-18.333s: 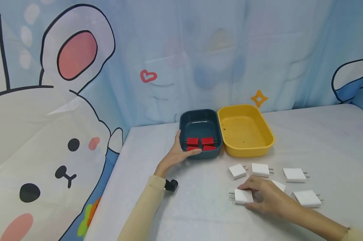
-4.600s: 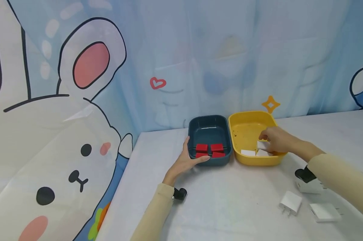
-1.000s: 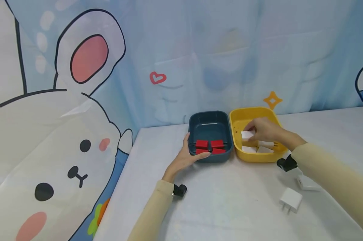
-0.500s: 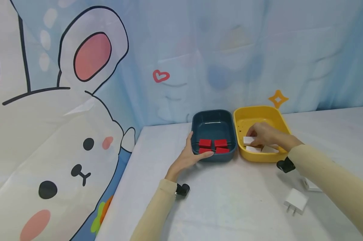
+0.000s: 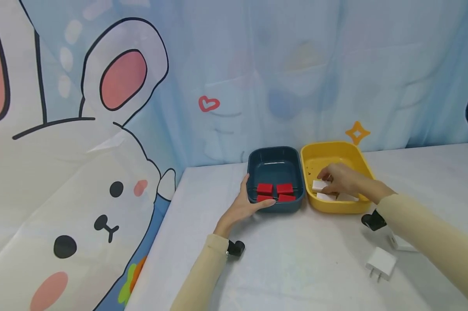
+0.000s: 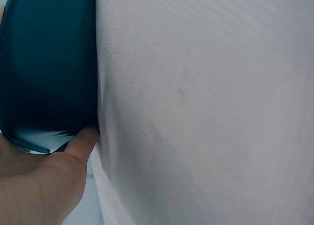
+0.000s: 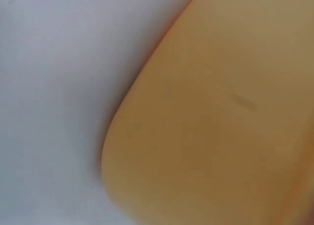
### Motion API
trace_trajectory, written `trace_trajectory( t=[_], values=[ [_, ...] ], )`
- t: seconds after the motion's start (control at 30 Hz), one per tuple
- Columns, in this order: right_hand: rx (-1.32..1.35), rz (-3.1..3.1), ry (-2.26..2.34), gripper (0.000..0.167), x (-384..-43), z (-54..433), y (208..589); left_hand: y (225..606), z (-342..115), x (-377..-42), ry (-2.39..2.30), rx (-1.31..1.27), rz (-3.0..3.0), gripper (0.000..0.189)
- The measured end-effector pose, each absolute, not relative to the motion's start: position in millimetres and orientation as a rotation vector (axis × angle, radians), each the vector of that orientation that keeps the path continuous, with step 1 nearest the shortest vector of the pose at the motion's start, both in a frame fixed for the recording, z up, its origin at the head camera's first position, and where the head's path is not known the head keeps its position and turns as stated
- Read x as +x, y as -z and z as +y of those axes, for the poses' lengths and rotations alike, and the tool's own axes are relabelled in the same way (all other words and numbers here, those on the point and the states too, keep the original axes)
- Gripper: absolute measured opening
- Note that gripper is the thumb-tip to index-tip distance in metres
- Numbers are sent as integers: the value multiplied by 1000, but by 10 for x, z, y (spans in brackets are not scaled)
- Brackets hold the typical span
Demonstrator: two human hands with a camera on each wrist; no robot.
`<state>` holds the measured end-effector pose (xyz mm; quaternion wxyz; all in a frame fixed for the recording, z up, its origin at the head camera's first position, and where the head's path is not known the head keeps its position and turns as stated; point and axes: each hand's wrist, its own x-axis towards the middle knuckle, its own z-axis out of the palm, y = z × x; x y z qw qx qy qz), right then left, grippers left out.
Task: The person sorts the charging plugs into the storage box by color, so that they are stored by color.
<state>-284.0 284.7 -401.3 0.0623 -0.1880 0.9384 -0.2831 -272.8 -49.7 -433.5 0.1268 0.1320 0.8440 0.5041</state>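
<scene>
In the head view my left hand [image 5: 239, 209] spans the near left corner of a dark blue bin [image 5: 276, 155]. Its fingers lie along the left wall and its thumb along the front wall. Several red plug blocks [image 5: 284, 188] with metal prongs lie in that bin's near half. Inside the yellow bin [image 5: 332, 149], my right hand [image 5: 343, 178] pinches a white charger [image 5: 319, 185], above other white chargers [image 5: 326, 197] at the front. The left wrist view shows my thumb [image 6: 83, 144] against the blue bin. Only the yellow bin's wall [image 7: 196, 126] fills the right wrist view, without the hand.
Both bins stand side by side at the table's back, against a printed curtain [image 5: 288, 86]. Two white chargers stay on the white cloth [image 5: 288, 259]: one [image 5: 381, 262] with prongs toward me, another [image 5: 402, 243] partly behind the right sleeve [image 5: 424, 233].
White chargers have gone from the cloth into the yellow bin. In the last second my right hand has lowered the pinched charger toward the bin's front. My left hand keeps its place at the blue bin.
</scene>
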Motion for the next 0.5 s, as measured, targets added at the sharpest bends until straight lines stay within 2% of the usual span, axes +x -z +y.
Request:
trace_trajectory(
  t=[0.23, 0.5],
  values=[
    [-748, 3019, 798, 38, -2504, 2992, 3837, 4312, -479, -2698, -1469, 371, 2460, 115],
    [-827, 3203, 760, 37, -1884, 3234, 3743, 4320, -490, -2701, -1463, 387, 2461, 117]
  ],
)
